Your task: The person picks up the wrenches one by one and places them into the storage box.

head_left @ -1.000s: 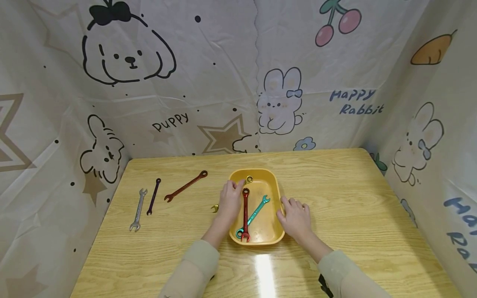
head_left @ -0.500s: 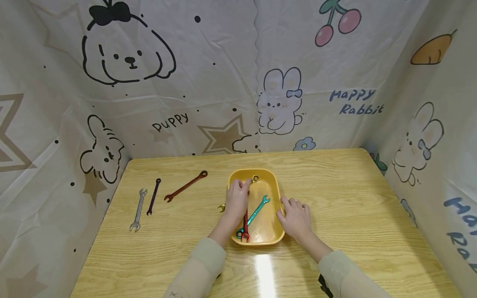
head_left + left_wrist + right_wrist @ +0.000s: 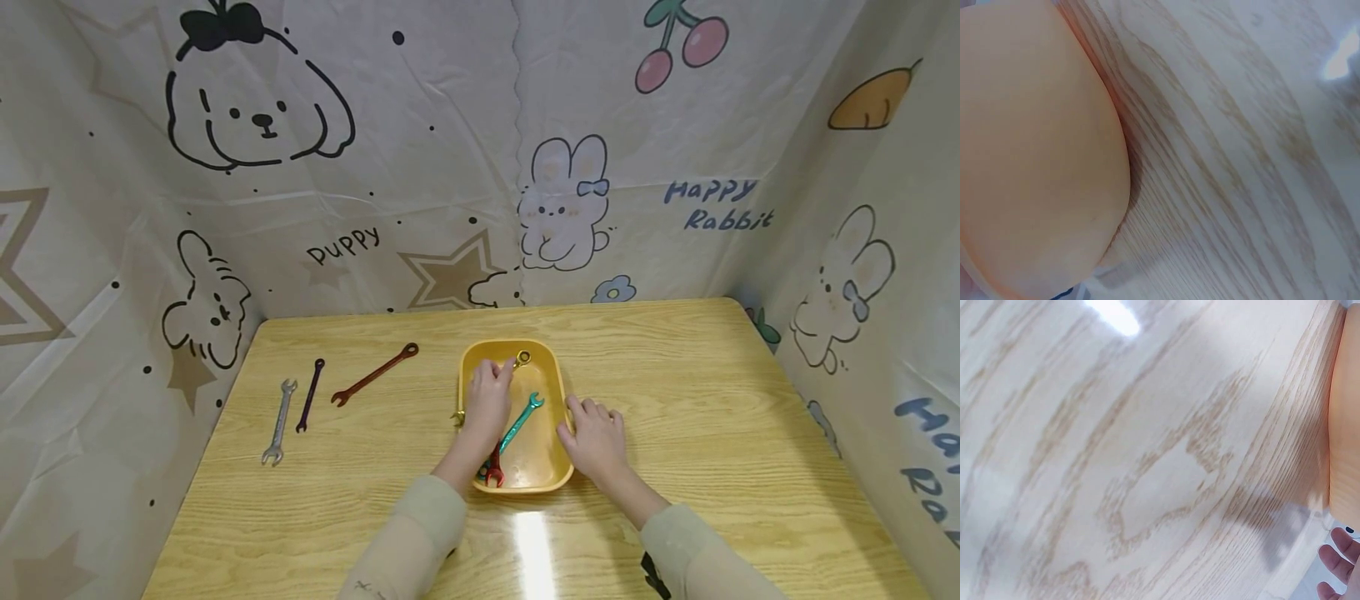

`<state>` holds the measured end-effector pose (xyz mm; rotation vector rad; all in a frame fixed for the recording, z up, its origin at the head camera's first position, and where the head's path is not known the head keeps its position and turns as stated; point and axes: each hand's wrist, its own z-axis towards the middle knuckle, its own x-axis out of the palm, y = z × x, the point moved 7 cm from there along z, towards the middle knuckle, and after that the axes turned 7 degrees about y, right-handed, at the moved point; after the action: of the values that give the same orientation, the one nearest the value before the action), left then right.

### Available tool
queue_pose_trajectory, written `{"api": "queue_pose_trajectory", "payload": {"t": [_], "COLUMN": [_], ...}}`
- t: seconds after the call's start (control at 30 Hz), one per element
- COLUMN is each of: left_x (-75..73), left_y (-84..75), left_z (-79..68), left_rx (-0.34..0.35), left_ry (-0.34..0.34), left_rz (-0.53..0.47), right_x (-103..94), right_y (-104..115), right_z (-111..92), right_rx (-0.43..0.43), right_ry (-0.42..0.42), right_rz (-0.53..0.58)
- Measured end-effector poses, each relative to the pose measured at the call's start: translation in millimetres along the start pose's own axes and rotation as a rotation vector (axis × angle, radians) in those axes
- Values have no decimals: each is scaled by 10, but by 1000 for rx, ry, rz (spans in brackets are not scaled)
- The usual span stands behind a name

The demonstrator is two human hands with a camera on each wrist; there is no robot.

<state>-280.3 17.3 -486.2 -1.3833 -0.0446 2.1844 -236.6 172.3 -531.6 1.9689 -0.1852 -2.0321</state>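
Observation:
My left hand is over the left side of a yellow plastic tray and pinches a gold wrench. The gold wrench's ring end shows past the fingertips; its other end pokes out over the tray's left rim, and the middle is hidden. A red wrench, partly covered by the hand, and a teal wrench lie crossed inside the tray. My right hand rests against the tray's right rim, fingers loosely bent. The right wrist view catches some fingers; the left wrist view shows only the wrist.
Left of the tray on the wooden table lie a silver wrench, a dark purple wrench and a copper-red wrench. Patterned cloth walls stand behind the table and along both sides.
My left hand has moved right, farther over the tray, carrying the gold wrench with it and covering more of the red wrench. My right hand stays at the tray's rim.

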Motion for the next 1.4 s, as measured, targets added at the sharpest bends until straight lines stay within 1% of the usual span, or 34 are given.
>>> {"api": "queue_pose_trajectory", "payload": {"t": [0.13, 0.27, 0.33, 0.53, 0.7, 0.8, 1.0, 1.27, 1.4], "left_x": [26, 30, 43, 129, 164, 181, 227, 296, 319], "left_y": [-13, -44, -55, -54, -60, -51, -4, 43, 56], "left_z": [8, 17, 21, 20, 10, 2, -29, -49, -54], "left_rx": [-20, -28, -36, -92, -102, -109, -148, -196, -209], "left_ry": [20, 2, 4, 58, 57, 58, 66, 115, 122], "left_rz": [-6, 1, 0, -6, -4, -14, -59, -97, -108], "right_x": [-8, -21, -20, -3, -7, -6, 6, 26, 23], "right_y": [0, 8, 8, 6, -3, -7, -2, -21, -27], "right_z": [-1, -5, -4, 0, -1, -1, 1, 8, 9], "right_rx": [3, -1, -2, 1, 3, 2, 2, 9, 9], "right_ry": [1, -7, -9, 0, -2, -7, 1, 9, 4], "right_rz": [1, 5, 4, 1, 4, 3, 1, 10, 15]}}
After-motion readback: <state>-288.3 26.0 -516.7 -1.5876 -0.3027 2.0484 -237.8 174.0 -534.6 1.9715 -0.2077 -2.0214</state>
